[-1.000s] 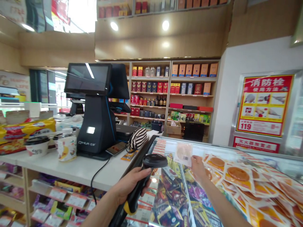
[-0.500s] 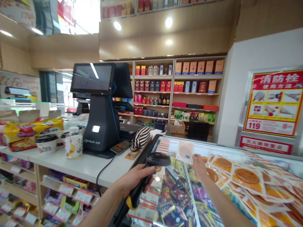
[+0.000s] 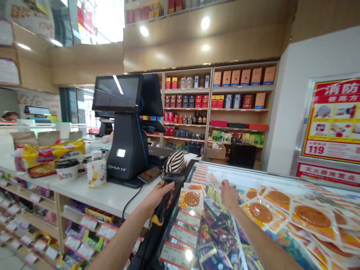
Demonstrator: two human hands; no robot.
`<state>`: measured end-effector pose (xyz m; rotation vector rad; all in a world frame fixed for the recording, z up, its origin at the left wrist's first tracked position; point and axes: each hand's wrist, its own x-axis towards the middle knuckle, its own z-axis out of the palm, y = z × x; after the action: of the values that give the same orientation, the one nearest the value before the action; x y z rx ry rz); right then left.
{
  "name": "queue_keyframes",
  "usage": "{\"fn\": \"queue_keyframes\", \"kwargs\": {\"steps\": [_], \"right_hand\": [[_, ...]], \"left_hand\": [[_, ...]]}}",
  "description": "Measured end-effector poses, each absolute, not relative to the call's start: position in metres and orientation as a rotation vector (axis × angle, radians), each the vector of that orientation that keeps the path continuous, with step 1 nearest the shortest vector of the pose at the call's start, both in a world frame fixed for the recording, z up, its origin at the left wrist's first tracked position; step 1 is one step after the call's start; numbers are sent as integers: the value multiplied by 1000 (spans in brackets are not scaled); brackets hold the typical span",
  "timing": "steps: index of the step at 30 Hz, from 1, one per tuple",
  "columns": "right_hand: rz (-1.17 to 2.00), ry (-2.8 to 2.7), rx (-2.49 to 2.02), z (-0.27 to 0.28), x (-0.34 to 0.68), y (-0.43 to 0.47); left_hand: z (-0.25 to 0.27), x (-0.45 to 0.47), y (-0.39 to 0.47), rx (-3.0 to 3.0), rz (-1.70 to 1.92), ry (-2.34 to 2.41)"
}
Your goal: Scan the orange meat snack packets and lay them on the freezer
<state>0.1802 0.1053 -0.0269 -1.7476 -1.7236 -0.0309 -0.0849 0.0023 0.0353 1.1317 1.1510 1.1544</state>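
My left hand is closed around the handle of a black barcode scanner with a yellow patch, held over the dark edge of the glass case. Between the fingers of my right hand is a thin, flat, pale packet, tilted above the glass and partly see-through or blurred. Below and left of it, clear packets, each with a round orange-brown disc, lie on the glass top. More such packets form a loose pile to the right of my right forearm.
On the white counter stand a black point-of-sale terminal, lidded cups, a yellow noodle pack, a phone and a striped cloth item. Colourful wrapped snacks show through the glass. Boxed goods fill the back shelves.
The view has turned slightly left. My left hand has drawn the scanner leftward, away from the packet. My right hand has moved left and tipped the packet, uncovering disc packets on the glass.
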Motion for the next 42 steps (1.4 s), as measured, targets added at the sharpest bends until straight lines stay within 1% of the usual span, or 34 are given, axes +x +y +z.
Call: {"fn": "queue_keyframes", "kwargs": {"steps": [7, 12, 15, 18, 24, 27, 31, 36, 38, 42], "right_hand": [[3, -2034, -1580, -45, 117, 115], [32, -2171, -1468, -46, 103, 113], [-3, -2186, -1461, -42, 125, 107], [-78, -2139, -1552, -39, 172, 99], [-185, -2050, -1784, -38, 280, 63], [-232, -2131, -1859, -39, 312, 44], [-242, -2269, -1948, -44, 324, 30], [-438, -2312, -1823, -54, 319, 31], [-474, -2318, -1851, -53, 319, 34], [-427, -2336, -2018, -44, 316, 40]], "left_hand": [[22, -109, -3, 1059, 1202, 1221], [11, -140, -9, 997, 1253, 1266], [10, -147, -13, 971, 1257, 1277], [10, -139, -15, 971, 1226, 1254], [15, -95, -18, 1085, 1058, 1146], [22, -71, -22, 1154, 1027, 1067], [28, -44, -25, 1214, 970, 1021], [27, -17, -16, 1256, 919, 941], [26, -9, -12, 1258, 927, 931], [26, 5, -5, 1228, 929, 948]]}}
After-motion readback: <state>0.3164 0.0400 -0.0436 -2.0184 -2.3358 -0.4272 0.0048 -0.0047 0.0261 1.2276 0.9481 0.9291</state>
